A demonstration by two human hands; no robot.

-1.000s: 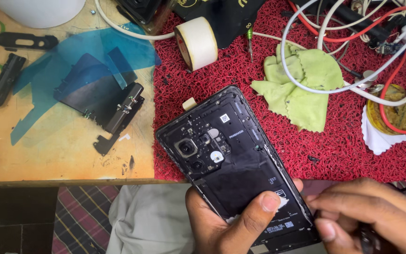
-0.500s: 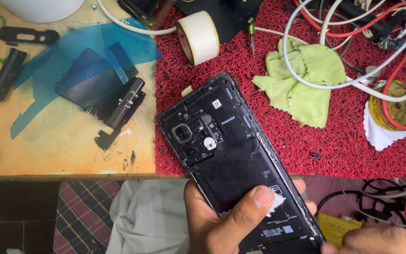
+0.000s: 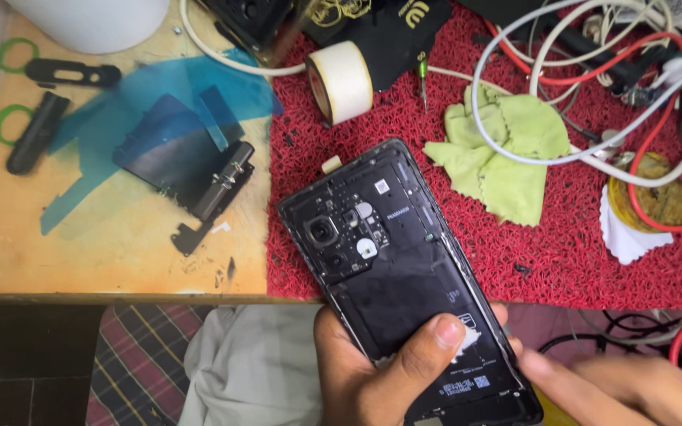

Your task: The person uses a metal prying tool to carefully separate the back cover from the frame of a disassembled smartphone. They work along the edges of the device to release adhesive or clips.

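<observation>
The counter [image 3: 104, 260] is a worn wooden surface on the left side of the view. A red textured mat [image 3: 562, 260] covers its right portion.

A tangle of white and red cables [image 3: 593, 150] lies across the upper right of the mat. A sheet of blue film [image 3: 159, 102] lies on the bare wood at upper left, with a black hinged part [image 3: 219, 189] resting on its lower edge.

The opened phone [image 3: 392, 260], back cover removed, is held face down and tilted, its camera end pointing toward upper left over the near edge of the mat. The camera module and internal plates are exposed.

The left hand [image 3: 380, 379] supports the lower end of the phone from beneath. Its grip is closed around the phone body, with the thumb pressed on the dark plate near the lower end.

The right hand [image 3: 633, 390] is at the lower right corner, blurred, just beside the phone's lower edge. Whether its grip is wide, narrow or holding anything cannot be determined.

A crumpled green cloth [image 3: 499, 154] lies on the mat to the right of the phone, partly under a white cable. A roll of white tape [image 3: 342, 80] stands on edge near the mat's upper left corner. A black cylindrical tool [image 3: 35, 134] lies at the far left of the counter.
</observation>
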